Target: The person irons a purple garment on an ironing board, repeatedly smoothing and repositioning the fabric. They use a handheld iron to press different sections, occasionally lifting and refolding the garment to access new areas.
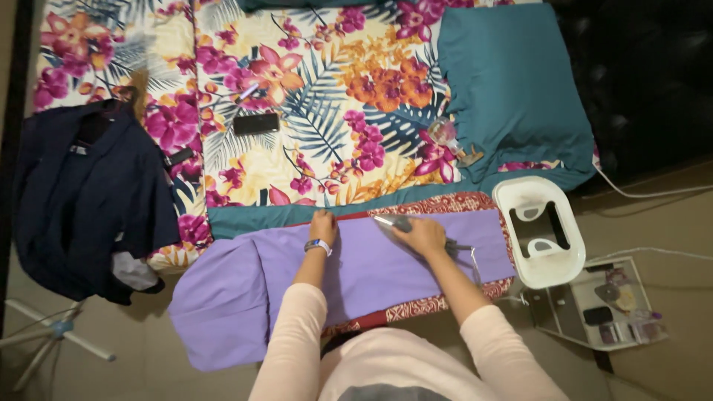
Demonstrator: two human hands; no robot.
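Note:
A lilac cloth (371, 263) lies spread over a red patterned ironing pad (438, 204) at the bed's edge, with one end hanging down at the left. My left hand (322, 226) rests flat on the cloth's far edge, a band on its wrist. My right hand (422, 236) is closed around the handle of an iron (397, 222), whose pointed tip faces left on the cloth. Pale pink sleeves cover both my arms.
A floral bedspread (312, 111) covers the bed, with a black phone (256, 123), a teal pillow (512, 89) and a small spray bottle (445, 137) on it. A dark navy garment (82, 200) hangs at left. A white stand (538, 230) and a small tray (601, 304) sit at right.

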